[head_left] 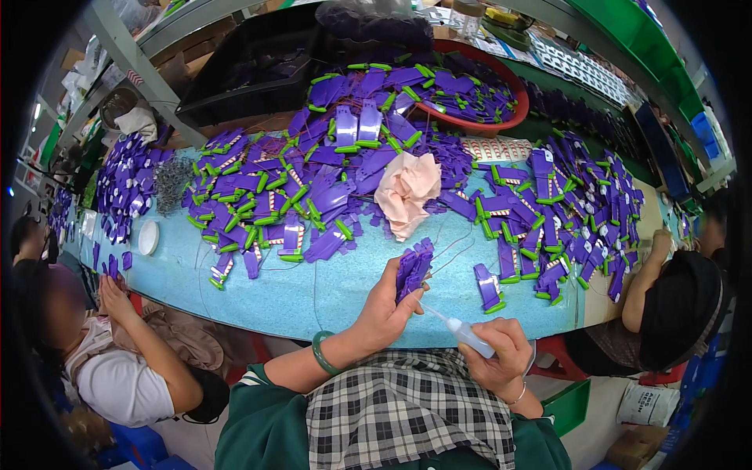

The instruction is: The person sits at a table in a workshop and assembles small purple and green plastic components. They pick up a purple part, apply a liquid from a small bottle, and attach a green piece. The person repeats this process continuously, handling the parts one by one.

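My left hand is closed around a small stack of purple plastic parts, raised above the near edge of the blue table. In my right hand is a translucent squeeze bottle, tilted so that its thin nozzle points toward the stack. The nozzle tip is close to my left fingertips; whether it touches the parts I cannot tell. Beyond my hands lies a large heap of purple parts with green ends. One such purple-and-green piece rests apart, to the right of my hands.
A crumpled pink cloth lies on the heap's front. Behind it stand a red basin full of parts and a black bin. A white round lid sits at left. Other people sit at both sides, one with hands at the table edge.
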Demonstrator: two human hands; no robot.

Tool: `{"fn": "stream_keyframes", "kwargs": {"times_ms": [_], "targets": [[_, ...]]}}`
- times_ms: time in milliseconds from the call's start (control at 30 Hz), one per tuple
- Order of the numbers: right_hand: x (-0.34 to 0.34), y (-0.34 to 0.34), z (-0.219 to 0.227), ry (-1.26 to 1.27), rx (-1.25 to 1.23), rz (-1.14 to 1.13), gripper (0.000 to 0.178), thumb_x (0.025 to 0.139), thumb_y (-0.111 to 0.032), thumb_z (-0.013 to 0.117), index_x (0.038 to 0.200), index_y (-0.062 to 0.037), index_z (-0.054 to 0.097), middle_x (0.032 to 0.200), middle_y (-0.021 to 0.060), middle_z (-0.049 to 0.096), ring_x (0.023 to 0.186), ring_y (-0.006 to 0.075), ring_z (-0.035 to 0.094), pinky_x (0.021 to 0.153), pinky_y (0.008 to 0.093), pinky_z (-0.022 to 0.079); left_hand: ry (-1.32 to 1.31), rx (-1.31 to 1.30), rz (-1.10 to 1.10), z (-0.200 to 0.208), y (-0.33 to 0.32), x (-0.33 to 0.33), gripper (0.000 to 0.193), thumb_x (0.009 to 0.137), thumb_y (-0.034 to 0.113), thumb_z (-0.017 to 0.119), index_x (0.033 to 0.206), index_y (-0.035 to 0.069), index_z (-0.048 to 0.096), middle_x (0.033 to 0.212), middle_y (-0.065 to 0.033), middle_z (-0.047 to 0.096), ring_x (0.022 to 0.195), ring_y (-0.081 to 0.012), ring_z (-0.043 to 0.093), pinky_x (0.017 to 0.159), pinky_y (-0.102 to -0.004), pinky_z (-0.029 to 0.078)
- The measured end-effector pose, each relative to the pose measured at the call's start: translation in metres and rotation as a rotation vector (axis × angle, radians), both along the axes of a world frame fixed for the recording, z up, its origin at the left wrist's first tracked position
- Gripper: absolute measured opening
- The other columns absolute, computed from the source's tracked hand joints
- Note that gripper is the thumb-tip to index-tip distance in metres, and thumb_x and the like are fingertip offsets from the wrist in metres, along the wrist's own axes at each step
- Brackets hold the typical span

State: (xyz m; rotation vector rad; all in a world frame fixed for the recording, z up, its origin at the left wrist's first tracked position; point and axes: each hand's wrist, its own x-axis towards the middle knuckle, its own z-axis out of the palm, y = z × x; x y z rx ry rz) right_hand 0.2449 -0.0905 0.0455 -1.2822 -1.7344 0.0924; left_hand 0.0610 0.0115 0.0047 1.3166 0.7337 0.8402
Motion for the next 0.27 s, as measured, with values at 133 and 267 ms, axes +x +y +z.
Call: {"fn": "stream_keyframes", "kwargs": {"times_ms": [133,267], "targets": [[0.001,0.003,0.002,-0.008,-0.007,0.000,0.042,0.063,-0.002,0.082,0.101,-0.0041,0.063,0.083,0.0108,0.061,0.064,0.0206,0.060,0.053,0.0295,0.048,-0.033,-0.041,0.095,0.003,0.028,-0.024,0.042,0.093,0.004,0.049,0.131,0.000,0.033,0.115,-0.0126,0.055,0.097,-0.0170,0.058,0.075,-0.0314,0.055],[0.004,0.002,-0.009,0.039,-0.007,0.022,0.042,0.065,0.000,0.080,0.103,-0.0054,0.063,0.088,0.0114,0.063,0.067,0.0214,0.062,0.056,0.0295,0.049,0.044,-0.013,0.268,0.020,0.098,-0.092,0.049,0.092,0.013,0.057,0.133,0.002,0.031,0.111,-0.0091,0.054,0.087,-0.0167,0.061,0.072,-0.0293,0.056]]}}
